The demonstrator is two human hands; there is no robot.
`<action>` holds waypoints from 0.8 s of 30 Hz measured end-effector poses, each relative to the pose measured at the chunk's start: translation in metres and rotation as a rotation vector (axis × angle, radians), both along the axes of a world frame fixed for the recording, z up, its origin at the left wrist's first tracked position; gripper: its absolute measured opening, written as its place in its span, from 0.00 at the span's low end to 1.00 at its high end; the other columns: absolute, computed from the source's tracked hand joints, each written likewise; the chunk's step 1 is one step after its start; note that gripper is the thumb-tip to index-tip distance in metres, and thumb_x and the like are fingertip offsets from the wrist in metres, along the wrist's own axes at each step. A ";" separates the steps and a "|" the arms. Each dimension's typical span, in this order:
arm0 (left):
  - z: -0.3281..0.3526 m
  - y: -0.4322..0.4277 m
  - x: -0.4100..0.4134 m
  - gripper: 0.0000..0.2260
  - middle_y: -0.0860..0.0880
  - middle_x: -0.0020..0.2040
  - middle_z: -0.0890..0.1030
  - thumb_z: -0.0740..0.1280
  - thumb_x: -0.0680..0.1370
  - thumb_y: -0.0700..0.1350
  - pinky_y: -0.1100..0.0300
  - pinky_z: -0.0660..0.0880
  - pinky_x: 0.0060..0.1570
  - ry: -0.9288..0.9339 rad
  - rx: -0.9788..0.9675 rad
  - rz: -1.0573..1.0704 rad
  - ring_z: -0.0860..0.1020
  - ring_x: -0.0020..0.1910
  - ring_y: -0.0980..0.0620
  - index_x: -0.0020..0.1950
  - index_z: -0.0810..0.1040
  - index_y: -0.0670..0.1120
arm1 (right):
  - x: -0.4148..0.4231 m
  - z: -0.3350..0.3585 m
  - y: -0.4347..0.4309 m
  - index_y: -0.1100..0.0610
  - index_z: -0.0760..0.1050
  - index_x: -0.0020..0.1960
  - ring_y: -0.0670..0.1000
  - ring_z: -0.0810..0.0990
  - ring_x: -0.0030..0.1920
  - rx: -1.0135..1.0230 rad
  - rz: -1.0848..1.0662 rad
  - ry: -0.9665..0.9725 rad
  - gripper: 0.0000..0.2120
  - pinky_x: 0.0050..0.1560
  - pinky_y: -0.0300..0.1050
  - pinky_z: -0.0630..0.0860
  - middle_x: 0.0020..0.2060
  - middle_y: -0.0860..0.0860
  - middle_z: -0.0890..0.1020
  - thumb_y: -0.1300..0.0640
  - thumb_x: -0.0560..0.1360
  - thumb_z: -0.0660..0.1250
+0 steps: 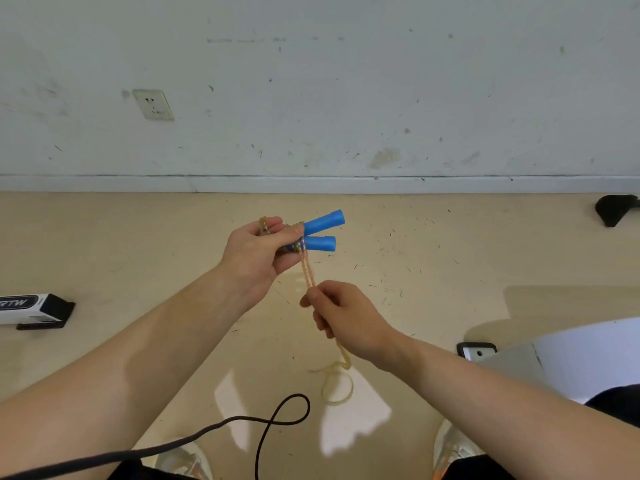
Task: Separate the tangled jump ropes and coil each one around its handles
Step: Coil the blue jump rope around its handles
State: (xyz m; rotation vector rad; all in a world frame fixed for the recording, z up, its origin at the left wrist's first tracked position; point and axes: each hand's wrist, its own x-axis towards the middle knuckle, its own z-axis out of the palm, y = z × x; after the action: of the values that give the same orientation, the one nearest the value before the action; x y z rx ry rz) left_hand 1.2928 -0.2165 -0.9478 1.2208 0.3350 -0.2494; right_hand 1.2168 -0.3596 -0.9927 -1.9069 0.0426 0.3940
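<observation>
My left hand (pixel 258 249) grips two blue handles (pixel 322 233) held side by side, their ends pointing right. Turns of a translucent orange rope (pixel 307 271) are wound around the handles under my fingers. Two strands of that rope run down to my right hand (pixel 341 315), which pinches them between thumb and fingers. The rope's slack tail (pixel 337 384) hangs below my right hand and curls in a loop on the floor. A black rope (pixel 277 419) lies on the floor in a loop near my feet, apart from the orange one.
A white and black box (pixel 36 310) lies on the floor at the left. A white object (pixel 571 355) and a small black-framed item (pixel 476 351) sit at the right. A black thing (pixel 614 209) rests by the wall, which has a socket (pixel 154 105).
</observation>
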 end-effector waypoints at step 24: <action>0.001 0.007 -0.015 0.17 0.50 0.53 0.71 0.71 0.77 0.38 0.48 0.83 0.46 -0.393 0.726 -0.630 0.78 0.43 0.51 0.62 0.69 0.48 | 0.042 0.042 -0.054 0.61 0.83 0.45 0.47 0.63 0.27 0.091 0.049 0.101 0.10 0.28 0.39 0.62 0.29 0.46 0.70 0.62 0.78 0.63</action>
State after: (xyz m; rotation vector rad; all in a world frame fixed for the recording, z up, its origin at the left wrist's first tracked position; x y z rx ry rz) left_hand 1.2780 -0.2097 -0.9472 2.0394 -0.3536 -0.4383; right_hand 1.2585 -0.4140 -0.9505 -1.8000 0.0441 0.5172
